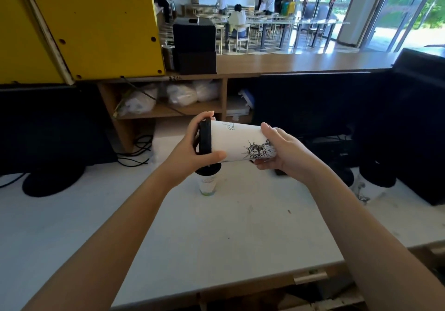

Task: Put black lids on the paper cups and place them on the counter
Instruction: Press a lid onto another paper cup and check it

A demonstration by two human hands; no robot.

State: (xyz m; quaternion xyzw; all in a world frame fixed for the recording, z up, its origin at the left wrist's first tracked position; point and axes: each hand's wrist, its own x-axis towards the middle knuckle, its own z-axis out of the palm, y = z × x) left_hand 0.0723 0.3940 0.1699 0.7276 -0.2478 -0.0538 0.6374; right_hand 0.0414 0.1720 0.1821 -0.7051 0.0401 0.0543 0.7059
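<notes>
I hold a white paper cup (237,142) sideways above the white work table (240,233). Its mouth points left and a black lid (205,140) sits on that mouth. My left hand (196,147) wraps around the lid and the cup's rim. My right hand (277,153) grips the cup's base, near a Statue of Liberty print. Below my left hand, a smaller lidded paper cup (207,182) stands upright on the table. At the right, another white cup (368,188) with a black top stands by a dark box.
A wooden counter (301,64) runs across the back above shelves with plastic bags (183,93). A yellow panel (96,29) and black boxes (194,46) stand on the left. A monitor base (53,180) and cables (137,152) lie left; a dark box (419,123) stands right.
</notes>
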